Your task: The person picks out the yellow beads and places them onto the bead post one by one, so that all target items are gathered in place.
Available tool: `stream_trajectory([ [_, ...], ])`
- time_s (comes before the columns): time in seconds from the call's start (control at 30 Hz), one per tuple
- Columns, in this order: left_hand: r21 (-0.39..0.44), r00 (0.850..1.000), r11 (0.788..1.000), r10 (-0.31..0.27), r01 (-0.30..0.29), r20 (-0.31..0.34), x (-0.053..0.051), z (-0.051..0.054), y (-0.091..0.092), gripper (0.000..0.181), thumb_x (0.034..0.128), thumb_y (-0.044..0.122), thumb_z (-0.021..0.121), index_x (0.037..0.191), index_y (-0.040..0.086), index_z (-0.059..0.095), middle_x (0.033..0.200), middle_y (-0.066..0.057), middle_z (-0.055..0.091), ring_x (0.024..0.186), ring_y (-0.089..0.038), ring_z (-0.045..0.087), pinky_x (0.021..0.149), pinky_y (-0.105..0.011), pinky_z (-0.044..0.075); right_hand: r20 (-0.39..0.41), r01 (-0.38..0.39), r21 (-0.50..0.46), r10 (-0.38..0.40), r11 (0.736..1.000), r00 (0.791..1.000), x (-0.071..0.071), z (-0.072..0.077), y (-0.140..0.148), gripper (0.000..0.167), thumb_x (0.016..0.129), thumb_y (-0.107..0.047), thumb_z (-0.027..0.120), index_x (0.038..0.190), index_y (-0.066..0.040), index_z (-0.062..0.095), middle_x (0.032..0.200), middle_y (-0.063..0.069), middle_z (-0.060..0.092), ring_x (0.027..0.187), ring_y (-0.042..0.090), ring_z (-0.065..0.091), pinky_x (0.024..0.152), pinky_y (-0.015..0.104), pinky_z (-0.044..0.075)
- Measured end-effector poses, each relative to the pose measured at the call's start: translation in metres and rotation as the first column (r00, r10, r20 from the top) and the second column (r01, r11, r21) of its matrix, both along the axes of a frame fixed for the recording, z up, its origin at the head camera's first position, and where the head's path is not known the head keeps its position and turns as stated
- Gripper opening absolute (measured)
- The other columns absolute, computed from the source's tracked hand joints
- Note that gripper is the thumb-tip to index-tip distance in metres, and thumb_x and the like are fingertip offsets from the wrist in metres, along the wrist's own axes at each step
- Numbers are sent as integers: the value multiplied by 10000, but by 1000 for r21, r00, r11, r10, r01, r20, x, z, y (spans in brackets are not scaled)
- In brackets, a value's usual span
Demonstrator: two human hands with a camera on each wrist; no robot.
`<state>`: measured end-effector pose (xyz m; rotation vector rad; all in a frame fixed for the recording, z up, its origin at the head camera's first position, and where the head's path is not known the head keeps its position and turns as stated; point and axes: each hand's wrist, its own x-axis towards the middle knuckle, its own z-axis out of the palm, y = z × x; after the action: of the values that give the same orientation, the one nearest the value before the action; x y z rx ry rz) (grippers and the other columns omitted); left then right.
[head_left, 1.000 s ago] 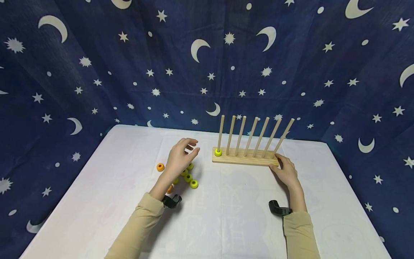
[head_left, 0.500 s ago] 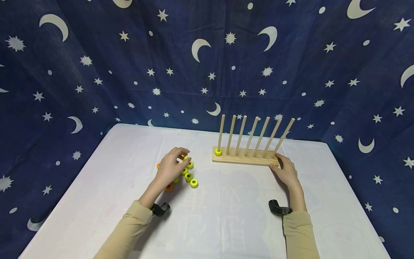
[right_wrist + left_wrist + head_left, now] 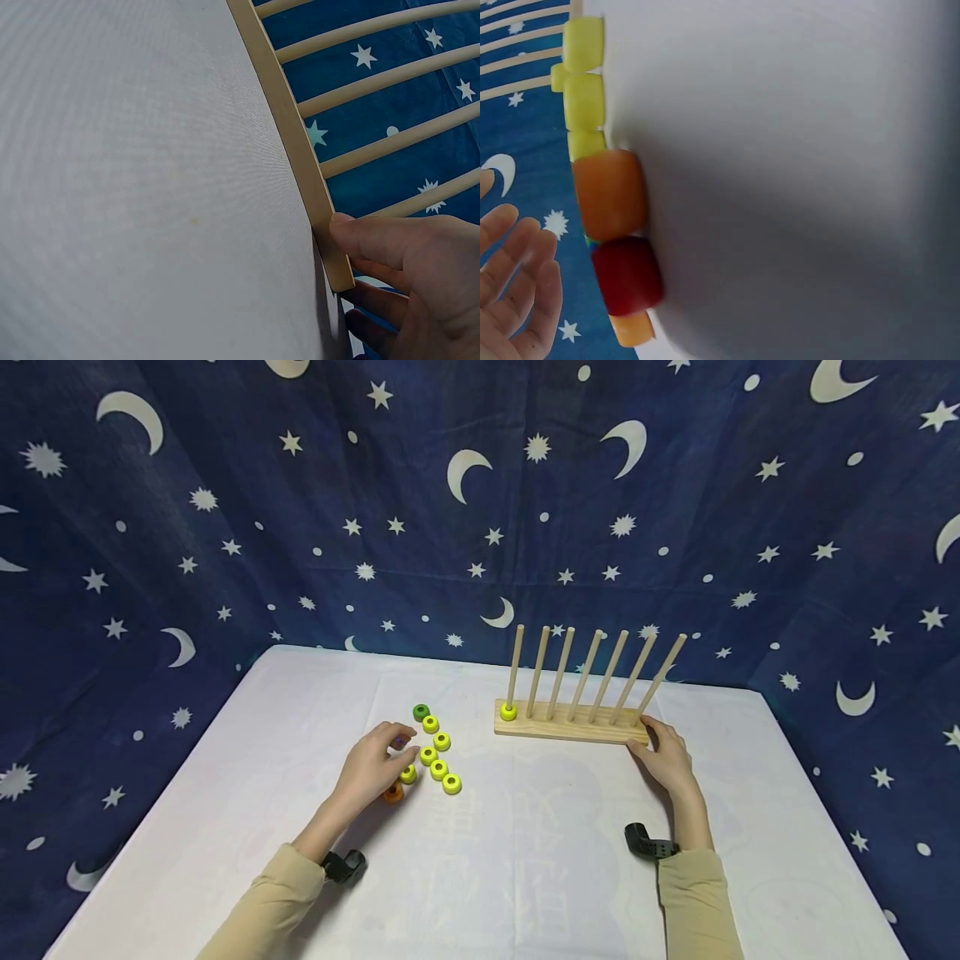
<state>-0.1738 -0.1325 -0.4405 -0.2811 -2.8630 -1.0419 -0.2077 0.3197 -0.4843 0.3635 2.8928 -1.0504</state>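
Observation:
A wooden peg rack (image 3: 558,731) with several upright rods stands toward the back of the table, a yellow bead (image 3: 507,712) around its leftmost rod. My right hand (image 3: 666,758) grips the right end of the base, thumb in front, as the right wrist view also shows. My left hand (image 3: 372,767) hovers over loose beads with loosely bent fingers, nothing seen between them. Beside it lie several yellow beads (image 3: 438,769), a green bead (image 3: 422,712) and an orange bead (image 3: 393,792). A bluish bead shows partly behind its fingers. In the left wrist view a red bead (image 3: 627,276) lies near the hand.
White cloth covers the table (image 3: 540,860). A dark blue curtain (image 3: 420,510) with moons and stars hangs behind it and along both sides. Each wrist wears a black camera mount, such as the right mount (image 3: 647,842).
My left hand has moved left and toward me, across the loose beads, uncovering the green bead and more yellow ones. The right hand and the rack have stayed put.

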Motion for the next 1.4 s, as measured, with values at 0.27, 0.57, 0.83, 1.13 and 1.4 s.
stream_trajectory([
  [0.27,-79,999,996,-46,46,2,3,-8,-10,275,862,239,687,1091,87,677,1009,-50,673,917,-219,653,748,-392,541,-9,2,-7,-2,1000,1000,0,0,1,660,942,-240,558,1496,-23,272,1532,291,238,1418,495,165,1115,687,117],
  [0.57,-151,993,981,-118,120,21,3,-13,-16,284,810,237,742,1046,90,684,952,-38,676,863,-179,645,727,-356,525,-16,-3,0,3,1000,1000,1,1,1,655,939,-238,557,1490,-16,281,1523,298,250,1411,498,177,1111,686,128],
  [0.83,-207,983,961,-174,183,59,-1,-19,-20,241,797,232,757,996,115,687,756,1,568,655,-99,438,575,-250,329,-12,3,-5,-3,1000,1000,2,1,0,661,939,-240,560,1495,-23,276,1525,295,247,1413,497,173,1111,686,120],
  [1.13,-204,978,958,-185,202,98,-4,-19,-19,233,786,223,753,986,124,688,747,-4,547,661,-106,428,573,-252,314,-7,2,-12,-3,1000,1000,4,3,-2,665,942,-270,561,1496,-33,279,1530,287,245,1417,492,169,1114,683,117],
  [1.4,-200,980,962,-166,186,113,-3,-18,-17,230,774,219,758,971,124,688,753,-5,549,670,-111,432,571,-251,320,-43,-4,-25,3,1000,999,6,2,0,675,932,-345,563,1487,-53,312,1509,291,274,1399,495,189,1105,687,120],
])
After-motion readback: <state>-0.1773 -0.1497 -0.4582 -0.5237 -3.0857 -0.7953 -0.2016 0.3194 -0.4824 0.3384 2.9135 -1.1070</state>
